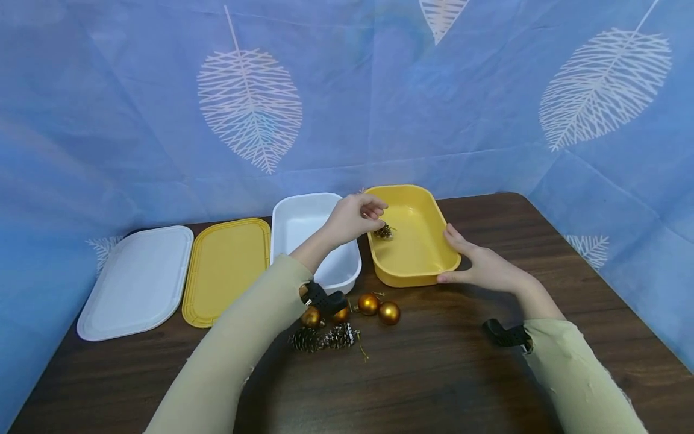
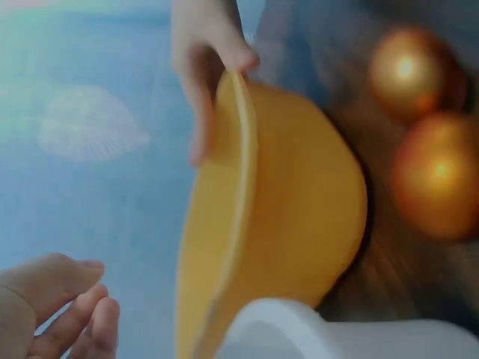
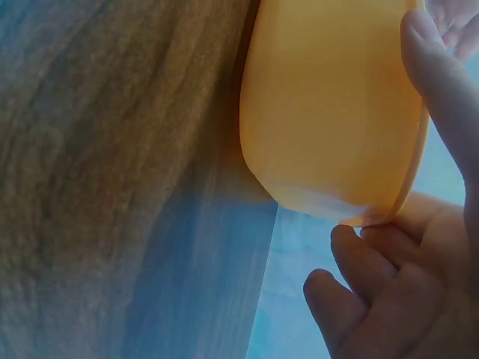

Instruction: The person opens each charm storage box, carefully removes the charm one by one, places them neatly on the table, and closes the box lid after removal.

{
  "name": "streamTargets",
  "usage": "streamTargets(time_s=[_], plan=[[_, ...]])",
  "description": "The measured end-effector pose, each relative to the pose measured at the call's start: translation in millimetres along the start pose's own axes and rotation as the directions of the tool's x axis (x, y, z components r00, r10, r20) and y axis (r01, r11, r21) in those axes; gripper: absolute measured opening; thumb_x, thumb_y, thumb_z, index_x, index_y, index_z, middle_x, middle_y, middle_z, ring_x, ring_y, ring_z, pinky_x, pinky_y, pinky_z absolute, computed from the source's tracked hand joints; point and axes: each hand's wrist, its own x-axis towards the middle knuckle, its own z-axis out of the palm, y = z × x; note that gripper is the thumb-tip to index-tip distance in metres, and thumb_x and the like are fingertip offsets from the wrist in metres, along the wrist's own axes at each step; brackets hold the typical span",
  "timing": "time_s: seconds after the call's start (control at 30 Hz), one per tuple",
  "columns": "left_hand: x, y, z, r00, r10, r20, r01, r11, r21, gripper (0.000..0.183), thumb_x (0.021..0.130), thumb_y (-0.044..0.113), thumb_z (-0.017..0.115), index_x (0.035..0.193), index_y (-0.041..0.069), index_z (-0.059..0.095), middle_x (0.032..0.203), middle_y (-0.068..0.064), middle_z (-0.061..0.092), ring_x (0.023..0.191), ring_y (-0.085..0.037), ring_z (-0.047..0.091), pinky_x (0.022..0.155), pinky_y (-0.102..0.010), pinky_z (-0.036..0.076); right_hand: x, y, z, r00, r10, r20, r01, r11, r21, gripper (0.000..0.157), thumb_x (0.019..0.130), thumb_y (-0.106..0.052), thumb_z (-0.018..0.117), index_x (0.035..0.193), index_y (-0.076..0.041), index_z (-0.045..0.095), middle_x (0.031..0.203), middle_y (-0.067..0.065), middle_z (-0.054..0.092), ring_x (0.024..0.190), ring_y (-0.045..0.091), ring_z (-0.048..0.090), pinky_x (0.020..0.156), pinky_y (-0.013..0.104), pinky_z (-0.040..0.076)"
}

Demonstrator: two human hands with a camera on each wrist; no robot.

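My left hand [image 1: 355, 216] is above the left side of a yellow plastic box [image 1: 414, 280], with its fingers loosely bent. A pine cone [image 1: 384, 231] appears just below its fingertips, inside the box. In the left wrist view nothing shows between the left thumb and fingers [image 2: 102, 314]; the box wall hides the cone there. My right hand [image 1: 482, 265] grips the box at its near right corner, the thumb on one side and the fingers round the rim. In the right wrist view those fingers [image 3: 363, 258] curl against the box's end.
A white box [image 1: 344, 283] stands left of the yellow one, under my left forearm. Farther left lie a yellow lid [image 1: 228, 265] and a white lid [image 1: 138, 283]. Several gold balls [image 1: 388, 313] and two pine cones [image 1: 340, 336] lie in front, partly behind the left wrist strap.
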Motion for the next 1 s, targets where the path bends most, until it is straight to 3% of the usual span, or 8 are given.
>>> streamTargets(time_s=[0.13, 0.33, 0.73, 0.87, 1.0], plan=[[17.1, -14.0, 9.1, 0.999, -0.046, -0.006, 0.046, 0.999, 0.006, 0.029, 0.087, 0.008, 0.069, 0.115, 0.003, 0.065, 0.103, -0.007, 0.065, 0.092, -0.017, 0.06, 0.079, -0.022, 0.048, 1, 1, 1.6, 1.0, -0.005, 0.005, 0.005, 1.0, -0.007, 0.105, 0.081, -0.054, 0.068, 0.153, -0.008, 0.008, 0.159, 0.004, -0.004, 0.141, 0.041, 0.01, 0.105, 0.063, 0.022], [31.3, -28.8, 25.2, 0.995, -0.096, 0.005, 0.096, 0.995, 0.036, 0.038, 0.088, 0.01, 0.069, 0.123, -0.001, 0.06, 0.116, -0.015, 0.061, 0.101, -0.021, 0.057, 0.085, -0.024, 0.047, 1, 1, 1.6, 1.0, -0.002, 0.006, 0.002, 1.0, -0.001, 0.106, 0.081, -0.055, 0.069, 0.153, -0.008, 0.007, 0.159, 0.003, -0.005, 0.141, 0.041, 0.01, 0.105, 0.063, 0.023], [43.0, -29.5, 39.6, 0.994, -0.108, 0.031, 0.101, 0.979, 0.177, 0.041, 0.088, 0.006, 0.069, 0.128, 0.001, 0.059, 0.123, -0.011, 0.061, 0.113, -0.022, 0.056, 0.092, -0.026, 0.046, 1, -2, 1.0, 1.0, -0.004, -0.005, 0.004, 1.0, -0.022, 0.106, 0.081, -0.055, 0.068, 0.153, -0.007, 0.008, 0.159, 0.007, -0.003, 0.14, 0.042, 0.012, 0.104, 0.063, 0.024], [44.5, -30.1, 42.9, 0.993, -0.111, 0.04, 0.097, 0.961, 0.259, 0.042, 0.087, 0.006, 0.069, 0.128, 0.003, 0.059, 0.123, -0.009, 0.061, 0.112, -0.02, 0.056, 0.09, -0.025, 0.046, 2, -1, 1.5, 1.0, -0.001, -0.003, 0.001, 1.0, -0.02, 0.106, 0.08, -0.056, 0.068, 0.153, -0.007, 0.008, 0.16, 0.007, -0.003, 0.141, 0.041, 0.012, 0.105, 0.062, 0.024], [45.3, -30.3, 44.9, 0.991, -0.125, 0.052, 0.097, 0.927, 0.363, 0.043, 0.086, 0.005, 0.07, 0.128, 0.005, 0.059, 0.123, -0.007, 0.062, 0.11, -0.019, 0.057, 0.089, -0.024, 0.047, 1, 0, 1.2, 1.0, 0.01, -0.006, -0.01, 1.0, -0.018, 0.106, 0.08, -0.055, 0.069, 0.153, -0.008, 0.008, 0.16, 0.006, -0.003, 0.141, 0.041, 0.011, 0.105, 0.063, 0.022]])
